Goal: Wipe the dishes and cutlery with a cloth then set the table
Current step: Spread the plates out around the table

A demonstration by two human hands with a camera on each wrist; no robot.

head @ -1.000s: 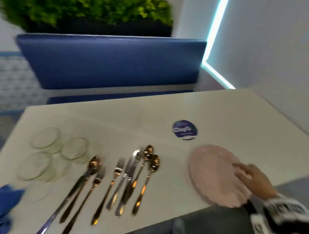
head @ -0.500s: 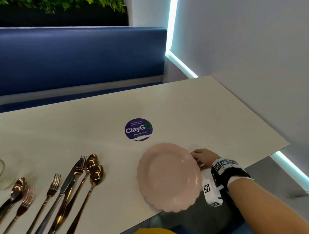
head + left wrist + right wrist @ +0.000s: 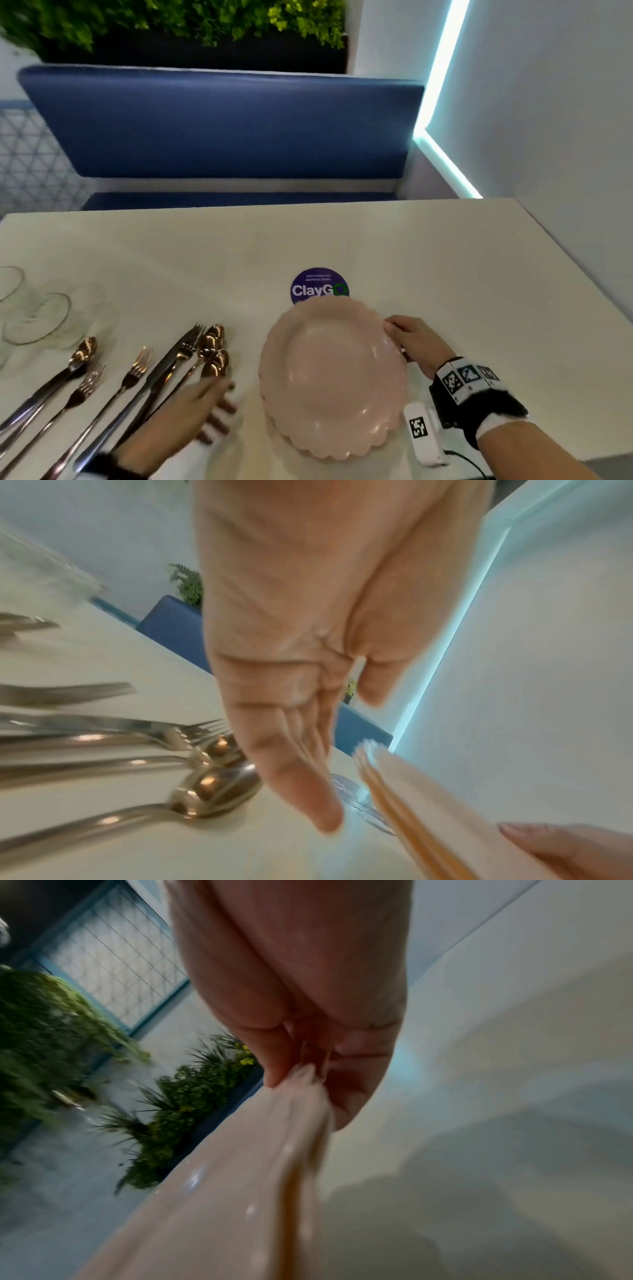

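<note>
A stack of pink scalloped plates (image 3: 332,373) lies near the table's front edge. My right hand (image 3: 407,339) pinches the stack's right rim, thumb on top and fingers beneath, as the right wrist view shows on the plate rim (image 3: 222,1191). My left hand (image 3: 202,407) hovers open with straight fingers just left of the plates, holding nothing. In the left wrist view the left hand (image 3: 301,750) sits between a spoon (image 3: 212,791) and the layered plate edges (image 3: 428,818). Gold and silver cutlery (image 3: 147,380) lies in a row to the left.
Clear glasses (image 3: 37,318) stand at the far left of the white table (image 3: 445,260). A round purple sticker (image 3: 318,286) sits just behind the plates. A blue bench (image 3: 222,126) runs along the far side, and a wall borders the right.
My left hand has come into view and moved toward the plates' left side. My right hand stays on the right rim. The head view has swung back to the left.
</note>
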